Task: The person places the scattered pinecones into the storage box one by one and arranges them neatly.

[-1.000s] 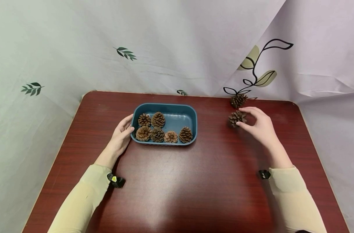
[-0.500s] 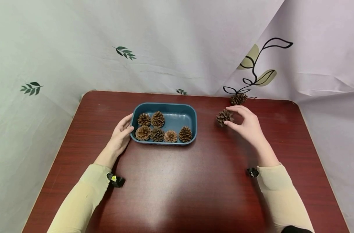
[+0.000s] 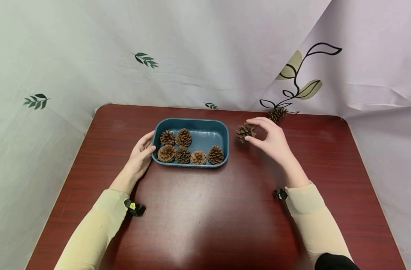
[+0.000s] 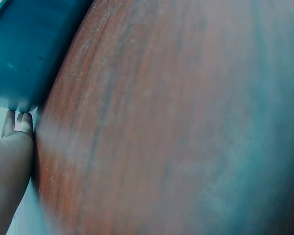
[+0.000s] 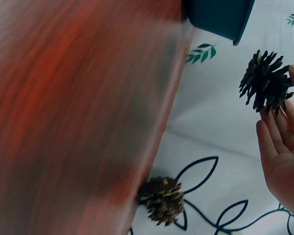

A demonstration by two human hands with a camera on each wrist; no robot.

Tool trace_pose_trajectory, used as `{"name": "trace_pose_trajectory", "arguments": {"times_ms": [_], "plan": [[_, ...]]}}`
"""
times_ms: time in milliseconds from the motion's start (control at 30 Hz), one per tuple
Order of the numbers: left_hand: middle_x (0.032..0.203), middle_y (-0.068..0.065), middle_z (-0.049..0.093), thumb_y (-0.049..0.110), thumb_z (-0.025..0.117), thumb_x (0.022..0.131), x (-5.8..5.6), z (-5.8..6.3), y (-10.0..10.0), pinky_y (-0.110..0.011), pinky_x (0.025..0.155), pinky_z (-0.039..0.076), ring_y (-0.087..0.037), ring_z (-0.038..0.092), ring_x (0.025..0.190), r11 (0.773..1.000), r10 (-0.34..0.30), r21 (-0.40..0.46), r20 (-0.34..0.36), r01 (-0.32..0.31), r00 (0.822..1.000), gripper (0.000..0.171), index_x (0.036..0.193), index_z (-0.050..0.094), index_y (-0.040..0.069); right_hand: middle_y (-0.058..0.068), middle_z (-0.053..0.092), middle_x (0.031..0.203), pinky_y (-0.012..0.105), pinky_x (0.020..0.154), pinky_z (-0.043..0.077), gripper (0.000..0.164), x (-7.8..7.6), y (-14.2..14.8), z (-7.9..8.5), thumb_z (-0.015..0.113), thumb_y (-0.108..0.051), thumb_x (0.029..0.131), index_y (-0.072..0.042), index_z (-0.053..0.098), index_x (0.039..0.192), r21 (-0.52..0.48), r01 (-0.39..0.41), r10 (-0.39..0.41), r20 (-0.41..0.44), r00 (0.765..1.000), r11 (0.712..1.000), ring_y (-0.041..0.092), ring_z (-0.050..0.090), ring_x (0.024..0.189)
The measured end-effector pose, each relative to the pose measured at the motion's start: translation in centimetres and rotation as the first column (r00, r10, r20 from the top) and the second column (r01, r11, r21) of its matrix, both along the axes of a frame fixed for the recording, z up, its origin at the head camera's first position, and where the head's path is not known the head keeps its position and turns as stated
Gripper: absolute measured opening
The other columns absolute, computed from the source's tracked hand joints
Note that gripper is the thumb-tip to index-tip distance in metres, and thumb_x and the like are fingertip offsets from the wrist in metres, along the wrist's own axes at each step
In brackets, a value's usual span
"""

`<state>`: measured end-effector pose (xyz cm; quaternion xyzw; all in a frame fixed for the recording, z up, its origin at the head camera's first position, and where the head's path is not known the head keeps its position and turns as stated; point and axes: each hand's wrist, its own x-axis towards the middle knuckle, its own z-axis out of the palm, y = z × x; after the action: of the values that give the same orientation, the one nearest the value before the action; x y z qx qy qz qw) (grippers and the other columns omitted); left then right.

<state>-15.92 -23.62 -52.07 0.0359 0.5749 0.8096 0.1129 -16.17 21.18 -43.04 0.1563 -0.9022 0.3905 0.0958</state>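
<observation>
A blue rectangular container [image 3: 205, 121] stands on the table with several pine cones inside, a row along its near wall and two behind at the left. My left hand [image 3: 140, 157] rests against its left end, thumb at the rim; in the left wrist view, fingertips [image 4: 25, 122] touch the outer wall. Thumb and fingers of my right hand [image 3: 271, 138] pinch a dark pine cone [image 3: 245, 132] just right of the container. The right wrist view shows this cone held off the table, its scales spread wide.
Another pine cone [image 3: 277, 114] lies at the table's back edge, behind my right hand, beside the patterned white cloth [image 3: 205, 56]. The reddish-brown table [image 3: 205, 210] has rounded back corners.
My right hand has moved left with the pine cone, from near the cone at the back edge to beside the container. My left hand and the container have stayed in place.
</observation>
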Motion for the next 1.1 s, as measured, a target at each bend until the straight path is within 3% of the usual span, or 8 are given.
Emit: {"name": "trace_pose_trajectory", "arguments": {"times_ms": [133,533,1100], "plan": [[0.143,0.015,0.061,-0.006,0.044,0.108,-0.1,0.0,0.0,-0.019,0.103,0.05,-0.001,0.057,0.132,1.0,-0.004,0.003,-0.004,0.004,1.0,0.054,0.158,0.043,0.015,0.012,0.071,0.135,0.049,0.114,0.046,0.052,-0.3,-1.0,0.4,0.089,-0.007,0.086,-0.006,0.071,0.134,-0.013,-0.021,0.021,0.004,1.0,1.0,0.029,0.063,0.131],[0.142,0.015,0.062,-0.007,0.044,0.108,-0.1,0.1,0.1,-0.019,0.103,0.05,-0.001,0.058,0.132,1.0,-0.003,0.011,-0.008,0.003,1.0,0.054,0.157,0.044,0.014,0.009,0.071,0.136,0.047,0.114,0.048,0.049,-1.2,-4.6,1.1,0.088,-0.011,0.088,-0.007,0.072,0.134,-0.026,-0.107,0.107,0.005,0.994,0.994,0.027,0.064,0.128],[0.142,0.015,0.062,-0.007,0.043,0.108,0.0,-0.1,0.0,-0.019,0.103,0.05,-0.001,0.057,0.132,1.0,-0.002,0.014,-0.009,0.002,1.0,0.053,0.156,0.045,0.016,0.007,0.067,0.14,0.047,0.115,0.049,0.048,-2.5,-9.0,-0.4,0.085,-0.021,0.093,-0.01,0.07,0.138,0.012,-0.205,0.204,0.07,0.976,0.979,0.026,0.062,0.134]]}}
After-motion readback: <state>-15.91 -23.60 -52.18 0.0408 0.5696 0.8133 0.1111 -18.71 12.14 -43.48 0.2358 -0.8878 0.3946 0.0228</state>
